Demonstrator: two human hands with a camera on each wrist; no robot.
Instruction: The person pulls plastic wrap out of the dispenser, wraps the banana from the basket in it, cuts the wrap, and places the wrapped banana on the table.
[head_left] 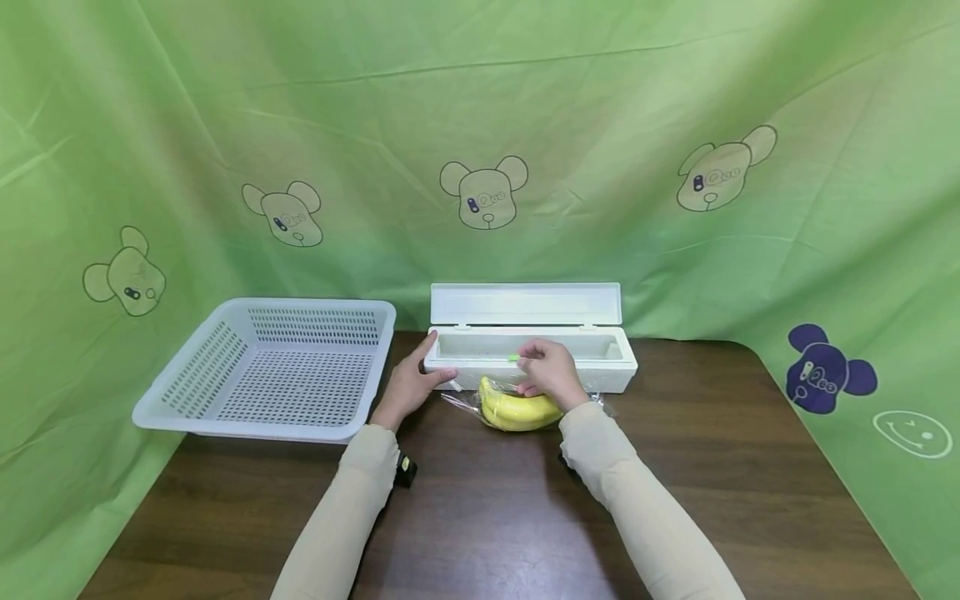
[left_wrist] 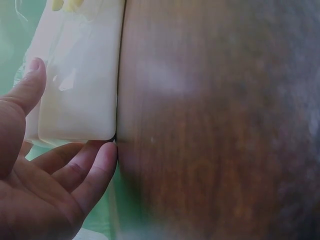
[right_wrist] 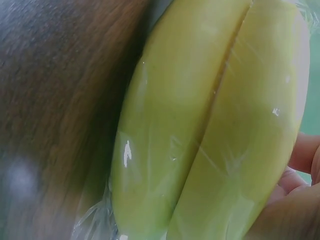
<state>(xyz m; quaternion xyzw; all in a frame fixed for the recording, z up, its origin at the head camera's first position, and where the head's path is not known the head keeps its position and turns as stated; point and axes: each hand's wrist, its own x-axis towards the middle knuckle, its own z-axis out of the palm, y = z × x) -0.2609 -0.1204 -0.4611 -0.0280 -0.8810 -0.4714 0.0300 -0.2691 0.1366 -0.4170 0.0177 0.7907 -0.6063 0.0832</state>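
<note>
A long white cling film dispenser point(head_left: 532, 379) stands on the table with its lid point(head_left: 525, 303) raised at the back. My left hand point(head_left: 411, 385) holds its left end, thumb over the front edge and fingers against the end wall. At the dispenser's front rim, my right hand point(head_left: 551, 369) pinches a small green slide cutter point(head_left: 513, 358), mostly covered by the fingertips. Below that hand lie yellow bananas point(head_left: 517, 412) wrapped in clear film, close against the dispenser's front. In the right wrist view the wrapped bananas point(right_wrist: 210, 120) hide most of the hand.
To the left stands a pale plastic basket point(head_left: 300, 379) with slotted walls, its front corner reaching over the table edge. A green curtain point(head_left: 480, 108) with printed bear heads hangs behind and at both sides of the brown wooden table point(head_left: 480, 517).
</note>
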